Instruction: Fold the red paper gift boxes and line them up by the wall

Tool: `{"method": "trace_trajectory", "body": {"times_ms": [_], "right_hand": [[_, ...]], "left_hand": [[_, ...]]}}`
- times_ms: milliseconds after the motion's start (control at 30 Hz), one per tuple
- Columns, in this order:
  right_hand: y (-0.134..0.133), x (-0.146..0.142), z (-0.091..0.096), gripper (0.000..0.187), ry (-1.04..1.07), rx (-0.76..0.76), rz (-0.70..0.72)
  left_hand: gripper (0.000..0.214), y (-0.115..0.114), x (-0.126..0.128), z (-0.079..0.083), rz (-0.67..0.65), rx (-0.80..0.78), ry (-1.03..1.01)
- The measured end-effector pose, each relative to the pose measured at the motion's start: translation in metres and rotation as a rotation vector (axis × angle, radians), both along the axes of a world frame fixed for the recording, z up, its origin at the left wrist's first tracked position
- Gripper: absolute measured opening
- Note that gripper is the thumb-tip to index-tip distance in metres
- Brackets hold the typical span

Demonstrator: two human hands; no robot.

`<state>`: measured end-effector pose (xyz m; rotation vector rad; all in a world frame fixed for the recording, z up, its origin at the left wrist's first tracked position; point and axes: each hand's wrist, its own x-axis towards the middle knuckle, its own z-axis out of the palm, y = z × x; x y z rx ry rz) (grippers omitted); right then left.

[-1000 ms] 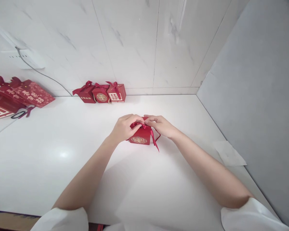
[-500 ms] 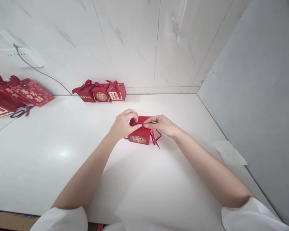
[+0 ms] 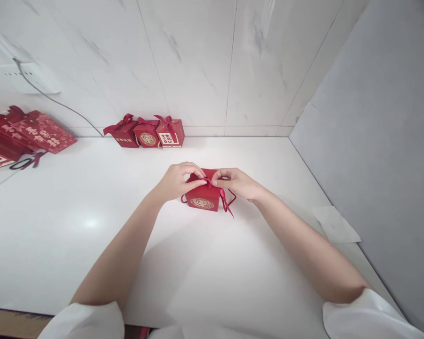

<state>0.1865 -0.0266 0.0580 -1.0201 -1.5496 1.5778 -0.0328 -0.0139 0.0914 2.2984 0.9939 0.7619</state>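
A small red gift box (image 3: 202, 197) with a gold round emblem on its front stands on the white table, below the middle of the view. On its top a red ribbon (image 3: 208, 181) forms a small knot or loop, and one ribbon tail hangs down at the right side beside a twisted red cord (image 3: 232, 199). My left hand (image 3: 178, 181) pinches the ribbon from the left, thumb and fingertips at the knot. From the right, my right hand (image 3: 238, 182) pinches the same ribbon close to the knot. The fingertips partly hide the knot.
Against the tiled wall stand three red gift boxes (image 3: 146, 134) with ribbon bows. At the far left lie more red boxes and bags (image 3: 31, 132), with black-handled scissors (image 3: 20, 164) in front. A white sheet (image 3: 337, 224) lies at the right edge. A grey cable (image 3: 60, 102) runs down the wall.
My left hand has shifted slightly left and its fingers have lowered toward the knot. My right hand stays nearly in place, still pinching the ribbon. The view has shifted slightly.
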Motion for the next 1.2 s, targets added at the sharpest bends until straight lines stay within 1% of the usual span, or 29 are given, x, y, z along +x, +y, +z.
{"method": "trace_trajectory", "body": {"times_ms": [167, 300, 400, 500, 600, 700, 767, 900, 1100, 1200], "right_hand": [[0.001, 0.0, 0.001, 0.019, 0.01, -0.006, -0.002], [0.001, 0.0, 0.0, 0.014, -0.016, -0.008, -0.031], [0.001, -0.001, -0.001, 0.012, -0.013, -0.01, -0.065], [0.0, -0.004, 0.0, 0.011, -0.022, -0.009, -0.093], [-0.004, -0.006, 0.004, 0.011, -0.042, 0.008, -0.115], [-0.006, -0.005, 0.009, 0.011, -0.075, 0.041, -0.139], [-0.006, -0.001, 0.01, 0.009, -0.104, 0.065, -0.145], [-0.003, 0.008, 0.01, 0.005, -0.161, 0.107, -0.128], [-0.003, 0.013, 0.014, 0.003, -0.281, 0.114, -0.133], [-0.004, 0.014, 0.015, 0.005, -0.303, 0.135, -0.123]], "left_hand": [[0.013, 0.001, -0.007, 0.007, 0.014, -0.139, 0.014], [0.015, 0.002, -0.01, 0.01, -0.009, -0.154, 0.067], [0.018, 0.001, -0.011, 0.012, 0.012, -0.19, 0.11], [0.023, 0.0, -0.011, 0.014, 0.061, -0.28, 0.149], [0.026, 0.001, -0.013, 0.017, 0.114, -0.404, 0.147], [0.027, 0.003, -0.017, 0.02, 0.129, -0.497, 0.147], [0.025, 0.005, -0.021, 0.021, 0.121, -0.495, 0.154], [0.02, 0.009, -0.031, 0.022, 0.076, -0.411, 0.171], [0.014, 0.012, -0.038, 0.024, 0.011, -0.348, 0.257], [0.016, 0.01, -0.036, 0.026, 0.057, -0.319, 0.301]]}}
